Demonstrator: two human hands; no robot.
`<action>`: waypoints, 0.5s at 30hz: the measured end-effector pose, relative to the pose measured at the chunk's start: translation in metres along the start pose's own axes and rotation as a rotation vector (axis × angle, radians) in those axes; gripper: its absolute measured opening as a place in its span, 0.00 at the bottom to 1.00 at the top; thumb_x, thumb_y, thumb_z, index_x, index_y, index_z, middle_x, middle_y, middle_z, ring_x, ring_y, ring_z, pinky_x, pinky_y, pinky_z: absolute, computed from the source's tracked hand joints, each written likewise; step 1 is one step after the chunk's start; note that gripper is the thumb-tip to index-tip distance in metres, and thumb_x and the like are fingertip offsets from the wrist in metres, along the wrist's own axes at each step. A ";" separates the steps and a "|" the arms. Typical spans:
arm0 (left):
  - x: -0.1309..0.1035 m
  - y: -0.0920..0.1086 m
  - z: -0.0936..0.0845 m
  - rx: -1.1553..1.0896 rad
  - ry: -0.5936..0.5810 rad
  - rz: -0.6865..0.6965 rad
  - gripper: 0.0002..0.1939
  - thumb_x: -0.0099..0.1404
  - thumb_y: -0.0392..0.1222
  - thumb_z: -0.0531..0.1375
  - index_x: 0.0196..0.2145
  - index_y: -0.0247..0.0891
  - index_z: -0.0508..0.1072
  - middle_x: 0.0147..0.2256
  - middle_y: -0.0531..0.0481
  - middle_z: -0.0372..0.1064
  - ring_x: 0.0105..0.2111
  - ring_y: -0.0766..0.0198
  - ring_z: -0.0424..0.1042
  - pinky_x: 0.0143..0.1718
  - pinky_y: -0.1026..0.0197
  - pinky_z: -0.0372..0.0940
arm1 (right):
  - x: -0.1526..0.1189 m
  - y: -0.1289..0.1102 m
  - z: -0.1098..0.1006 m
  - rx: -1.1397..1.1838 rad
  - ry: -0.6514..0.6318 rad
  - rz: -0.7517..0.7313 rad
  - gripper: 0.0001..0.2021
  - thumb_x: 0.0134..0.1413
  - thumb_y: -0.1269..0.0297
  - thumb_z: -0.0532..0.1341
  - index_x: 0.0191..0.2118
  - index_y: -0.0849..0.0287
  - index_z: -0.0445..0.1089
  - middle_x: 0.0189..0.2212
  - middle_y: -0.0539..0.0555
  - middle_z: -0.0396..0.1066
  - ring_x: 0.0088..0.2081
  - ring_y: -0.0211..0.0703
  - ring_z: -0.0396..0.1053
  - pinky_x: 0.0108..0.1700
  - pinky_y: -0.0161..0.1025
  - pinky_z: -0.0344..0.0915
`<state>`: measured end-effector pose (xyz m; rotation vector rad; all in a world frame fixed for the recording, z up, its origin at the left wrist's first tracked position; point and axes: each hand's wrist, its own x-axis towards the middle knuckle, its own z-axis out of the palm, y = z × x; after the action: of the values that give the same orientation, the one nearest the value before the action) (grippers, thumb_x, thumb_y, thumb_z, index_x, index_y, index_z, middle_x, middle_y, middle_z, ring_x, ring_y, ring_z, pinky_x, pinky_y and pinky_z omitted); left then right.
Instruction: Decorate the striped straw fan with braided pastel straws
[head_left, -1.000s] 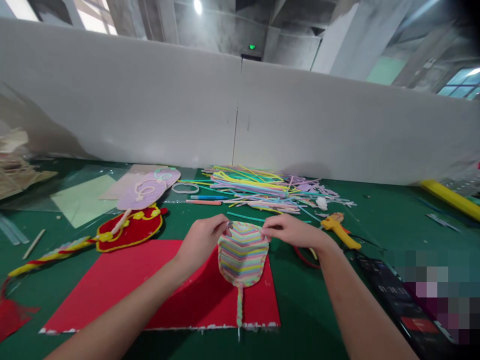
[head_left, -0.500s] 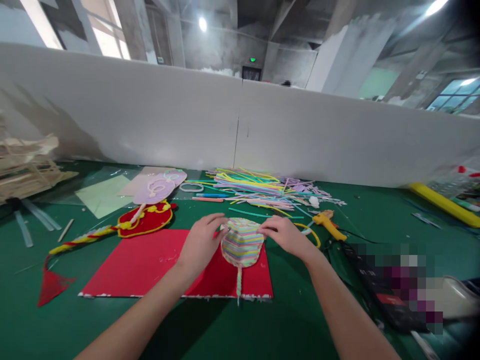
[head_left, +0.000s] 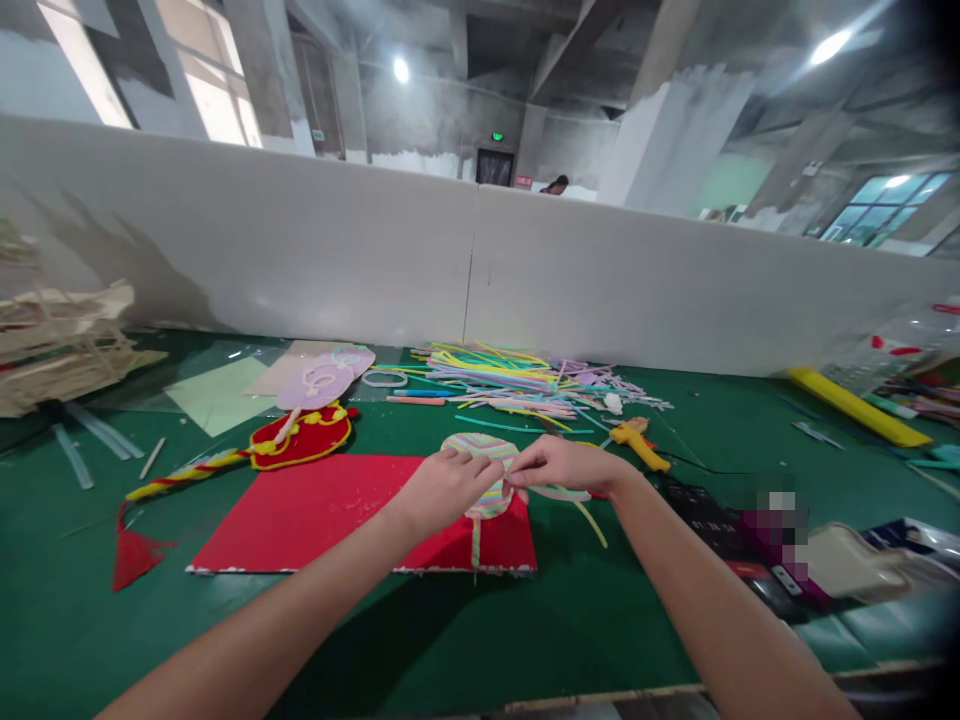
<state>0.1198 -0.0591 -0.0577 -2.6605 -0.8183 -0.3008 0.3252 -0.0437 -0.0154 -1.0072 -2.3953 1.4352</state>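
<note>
A round striped fan made of pastel pipe cleaners [head_left: 474,441] rests on a red board [head_left: 315,515], its twisted handle [head_left: 475,545] pointing toward me. My left hand [head_left: 450,485] lies across the fan's middle, fingers bent and closed at its right edge. Right beside those fingertips, my right hand [head_left: 562,467] is closed in a pinch. Pale pipe cleaners [head_left: 592,525] trail out to the right from under my right hand. The exact pinch point is partly hidden by my fingers.
A pile of coloured pipe cleaners [head_left: 495,370] lies behind the fan. A yellow glue gun [head_left: 640,443] and a dark timer [head_left: 709,522] are on the right. To the left are a red tasselled fan [head_left: 300,440] and a purple one [head_left: 322,378].
Both hands have moved together at the fan's right edge; the left slid right across it. Loose pipe cleaners now trail by my right hand. The view has shifted slightly.
</note>
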 end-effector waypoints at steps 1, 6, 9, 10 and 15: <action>-0.002 0.000 -0.001 0.005 0.000 0.025 0.09 0.62 0.32 0.50 0.41 0.36 0.62 0.31 0.48 0.68 0.30 0.61 0.69 0.30 0.60 0.58 | 0.000 0.000 0.001 0.005 -0.016 0.003 0.18 0.51 0.53 0.55 0.35 0.62 0.74 0.28 0.51 0.71 0.32 0.38 0.65 0.37 0.33 0.57; -0.008 0.001 -0.006 0.046 -0.011 0.150 0.10 0.63 0.32 0.49 0.42 0.36 0.62 0.30 0.48 0.68 0.28 0.61 0.68 0.30 0.60 0.57 | 0.000 0.004 0.005 0.021 -0.067 0.022 0.17 0.51 0.54 0.56 0.35 0.63 0.74 0.27 0.51 0.69 0.33 0.38 0.64 0.38 0.33 0.57; -0.006 0.002 -0.011 0.036 -0.020 0.151 0.11 0.62 0.32 0.49 0.43 0.36 0.62 0.32 0.47 0.69 0.30 0.61 0.68 0.31 0.59 0.58 | -0.002 0.002 0.004 0.027 -0.090 0.017 0.17 0.52 0.55 0.55 0.35 0.63 0.73 0.27 0.50 0.69 0.33 0.38 0.64 0.37 0.33 0.57; -0.004 0.002 -0.013 0.026 -0.018 0.143 0.11 0.62 0.31 0.49 0.43 0.36 0.63 0.33 0.46 0.69 0.31 0.61 0.69 0.33 0.59 0.58 | -0.002 0.002 0.004 0.020 -0.082 0.018 0.16 0.52 0.55 0.55 0.35 0.63 0.73 0.27 0.50 0.69 0.33 0.38 0.64 0.37 0.33 0.57; 0.006 0.008 -0.014 -0.069 -0.056 -0.012 0.11 0.57 0.29 0.51 0.39 0.33 0.66 0.29 0.44 0.71 0.33 0.58 0.70 0.43 0.54 0.56 | 0.002 0.009 0.013 -0.129 0.180 -0.001 0.15 0.53 0.57 0.54 0.34 0.62 0.73 0.30 0.52 0.72 0.33 0.39 0.66 0.35 0.33 0.57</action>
<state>0.1279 -0.0678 -0.0452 -2.7403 -0.8558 -0.2636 0.3220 -0.0491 -0.0296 -1.1126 -2.3804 1.1477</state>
